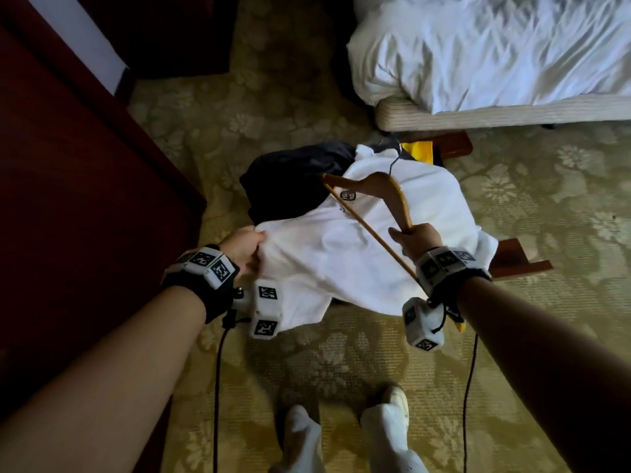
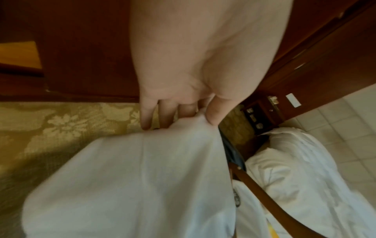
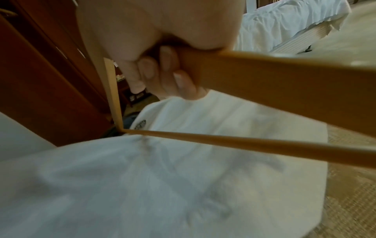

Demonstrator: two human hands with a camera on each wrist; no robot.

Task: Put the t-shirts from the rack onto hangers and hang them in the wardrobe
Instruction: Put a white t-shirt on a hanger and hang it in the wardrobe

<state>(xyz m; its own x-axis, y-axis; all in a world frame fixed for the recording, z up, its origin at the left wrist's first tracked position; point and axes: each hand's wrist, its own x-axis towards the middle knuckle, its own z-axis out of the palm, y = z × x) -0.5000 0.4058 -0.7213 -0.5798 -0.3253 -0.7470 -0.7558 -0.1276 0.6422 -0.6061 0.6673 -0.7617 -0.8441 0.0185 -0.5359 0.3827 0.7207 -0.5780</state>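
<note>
Two bare hands work over a white cotton t-shirt (image 1: pixel 341 254) spread on a low rack. The left hand (image 1: pixel 244 249) pinches the shirt's edge between thumb (image 2: pixel 216 112) and fingers, while the right hand (image 1: pixel 415 238) wraps closed around one arm of a light wooden hanger (image 1: pixel 379 199) held just above the fabric.

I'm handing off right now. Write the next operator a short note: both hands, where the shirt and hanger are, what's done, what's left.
Left hand: pinches an edge of the white cotton t-shirt, which lies on the low wooden rack.
Right hand: grips one end of the tan wooden hanger, held above the shirt.
Done: shirt and hanger in hand.
Left: get the hanger into the shirt, hang it in the wardrobe. A dark garment remains on the rack.
</note>
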